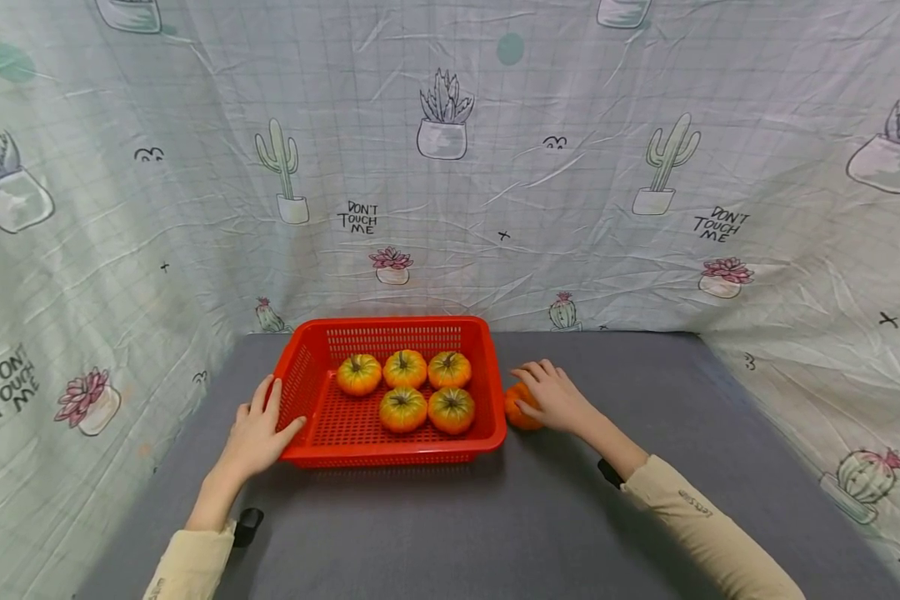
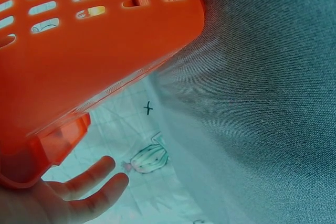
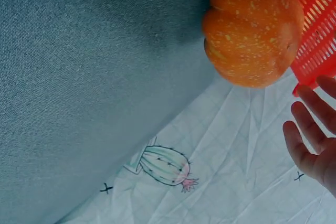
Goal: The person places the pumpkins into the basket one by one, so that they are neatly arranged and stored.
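A red plastic basket (image 1: 390, 450) stands on the grey table, holding several small yellow-orange pumpkins (image 1: 402, 409). My left hand (image 1: 255, 433) rests at its left rim, the thumb inside and the other fingers along the outer side. Two straight, loose fingers (image 2: 105, 192) show beyond the rim in the left wrist view. Just outside the basket's right wall sits another orange pumpkin (image 1: 521, 408). Over it reaches my right hand (image 1: 555, 398), fingers spread. In the right wrist view, those fingers appear apart from the pumpkin (image 3: 254, 30); the thumb is out of sight there.
The grey table (image 1: 435, 533) extends in front of the basket and to both sides. A pale curtain (image 1: 510, 225) printed with cacti encloses the back and sides, close behind the basket.
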Motion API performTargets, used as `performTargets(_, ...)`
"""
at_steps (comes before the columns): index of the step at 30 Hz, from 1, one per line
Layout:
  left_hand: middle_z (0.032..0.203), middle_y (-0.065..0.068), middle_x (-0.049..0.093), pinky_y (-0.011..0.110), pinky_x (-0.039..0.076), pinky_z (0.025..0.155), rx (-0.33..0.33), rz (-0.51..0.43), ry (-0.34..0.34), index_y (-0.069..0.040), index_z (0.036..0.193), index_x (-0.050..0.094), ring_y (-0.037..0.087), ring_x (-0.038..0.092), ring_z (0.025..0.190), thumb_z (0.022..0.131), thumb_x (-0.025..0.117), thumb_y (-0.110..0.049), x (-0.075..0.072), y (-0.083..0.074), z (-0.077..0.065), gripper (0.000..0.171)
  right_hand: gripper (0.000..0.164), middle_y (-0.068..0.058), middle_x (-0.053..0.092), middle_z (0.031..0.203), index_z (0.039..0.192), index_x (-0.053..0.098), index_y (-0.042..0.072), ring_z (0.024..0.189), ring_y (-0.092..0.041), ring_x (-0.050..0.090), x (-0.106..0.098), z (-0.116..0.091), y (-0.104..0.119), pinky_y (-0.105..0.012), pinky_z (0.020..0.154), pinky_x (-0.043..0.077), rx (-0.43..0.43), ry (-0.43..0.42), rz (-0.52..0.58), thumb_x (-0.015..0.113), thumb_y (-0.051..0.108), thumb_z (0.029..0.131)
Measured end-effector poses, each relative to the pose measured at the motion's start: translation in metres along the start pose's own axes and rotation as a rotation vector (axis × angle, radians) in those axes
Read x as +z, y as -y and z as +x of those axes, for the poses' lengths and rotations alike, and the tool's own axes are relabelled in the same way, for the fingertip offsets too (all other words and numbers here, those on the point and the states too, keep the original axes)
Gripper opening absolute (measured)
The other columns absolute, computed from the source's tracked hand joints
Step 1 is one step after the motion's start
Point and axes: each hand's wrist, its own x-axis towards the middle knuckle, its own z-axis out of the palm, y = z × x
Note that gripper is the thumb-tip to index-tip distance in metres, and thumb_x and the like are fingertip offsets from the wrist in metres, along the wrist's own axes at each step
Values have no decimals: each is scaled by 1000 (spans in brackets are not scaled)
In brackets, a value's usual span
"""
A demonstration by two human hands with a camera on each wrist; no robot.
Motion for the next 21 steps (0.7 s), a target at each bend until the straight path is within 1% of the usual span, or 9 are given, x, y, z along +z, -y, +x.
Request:
performTargets(7, 144, 26, 9, 64, 31, 83, -5, -1, 6, 7, 140, 11, 50, 28, 110, 89, 45, -39, 0, 0, 1, 77, 48, -11, 54, 114, 119, 54, 6, 98, -27, 44, 6, -1, -3, -41, 74, 40, 32, 23, -35, 62, 34, 81)
performTargets(12, 144, 26, 9, 64, 31, 83, -1, -3, 3, 7, 140, 12, 50, 28, 109, 89, 46, -38, 0, 0, 1, 76, 48, -12, 55, 112, 121, 54, 8, 97, -28, 44, 14, -2, -6, -41, 72, 38, 69, 56, -55, 58, 37, 83)
performTargets(17, 145, 26, 9, 63, 31, 84, -3, 1, -1, 7, 140, 13, 50, 28, 110, 88, 48, -36, -1, -1, 0, 76, 47, -11, 55, 108, 122, 53, 11, 96, -28, 43, 20, -3, -9, -40, 72, 38, 73, 88, -52, 55, 39, 85)
performTargets(21, 145, 25, 9, 63, 32, 85, -10, 2, -3, 7, 140, 13, 50, 29, 110, 88, 48, -37, -1, -1, 0, 76, 48, -11, 55, 108, 122, 53, 10, 96, -28, 43, 21, -4, -10, -40, 70, 38, 64, 91, -43, 55, 40, 85)
